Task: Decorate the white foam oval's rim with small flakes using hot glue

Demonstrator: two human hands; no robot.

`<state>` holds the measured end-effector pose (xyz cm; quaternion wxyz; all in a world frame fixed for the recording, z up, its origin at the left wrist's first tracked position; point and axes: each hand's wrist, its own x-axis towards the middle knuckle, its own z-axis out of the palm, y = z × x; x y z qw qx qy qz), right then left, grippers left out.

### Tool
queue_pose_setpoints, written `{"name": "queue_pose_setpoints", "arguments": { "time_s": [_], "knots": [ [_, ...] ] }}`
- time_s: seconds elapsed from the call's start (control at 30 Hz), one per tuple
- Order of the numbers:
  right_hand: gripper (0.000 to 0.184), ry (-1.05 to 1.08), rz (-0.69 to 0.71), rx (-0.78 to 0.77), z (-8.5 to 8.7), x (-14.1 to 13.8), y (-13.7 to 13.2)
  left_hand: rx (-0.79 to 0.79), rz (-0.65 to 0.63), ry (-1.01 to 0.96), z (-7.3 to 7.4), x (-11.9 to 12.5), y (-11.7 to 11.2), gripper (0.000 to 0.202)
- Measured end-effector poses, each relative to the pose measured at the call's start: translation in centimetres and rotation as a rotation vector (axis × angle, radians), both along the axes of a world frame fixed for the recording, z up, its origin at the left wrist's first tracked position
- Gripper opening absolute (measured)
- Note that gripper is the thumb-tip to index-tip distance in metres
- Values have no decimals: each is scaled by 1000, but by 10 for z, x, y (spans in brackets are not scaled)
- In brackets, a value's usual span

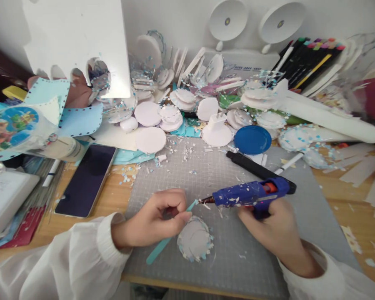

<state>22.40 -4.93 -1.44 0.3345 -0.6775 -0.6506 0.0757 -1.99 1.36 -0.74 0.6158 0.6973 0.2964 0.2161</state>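
My left hand (158,217) pinches a thin teal paper strip (162,246), its fingers closed around the strip's upper end. My right hand (273,229) grips a blue hot glue gun (251,193), its nozzle touching the strip's tip just right of my left fingers. Below the strip lies a white foam disc (195,239) edged with pale blue flecks, flat on the grey cutting mat (237,250).
A dark phone (86,180) lies left of the mat. Behind it are a blue lid (252,139), several white foam discs (150,139), a black pen (253,166), scattered scraps, markers (309,60) and a white board (75,39) at the back.
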Motion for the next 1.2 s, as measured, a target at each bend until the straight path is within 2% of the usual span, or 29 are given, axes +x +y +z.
{"name": "queue_pose_setpoints", "arguments": {
  "time_s": [0.23, 0.5, 0.8, 0.93, 1.03, 1.2],
  "knots": [
    [32, -9, -38, -11, 1, -1, 0, 6, -4, 3, 0, 1, 0, 35],
    [33, -81, -5, 54, -1, -1, 1, 14, -5, 13, 1, 0, 0, 36],
    [31, -112, -31, 90, -4, 1, 0, 7, -19, 2, 0, 0, 0, 35],
    [38, -147, -25, 96, -2, -2, 0, 5, -14, -10, 0, 1, 0, 35],
    [39, -215, -117, 136, -1, 4, -5, 9, -5, -18, 1, 1, 0, 36],
    [40, -270, -492, 297, 0, 53, -32, -29, 39, -68, 2, 2, 1, 38]
  ]
}}
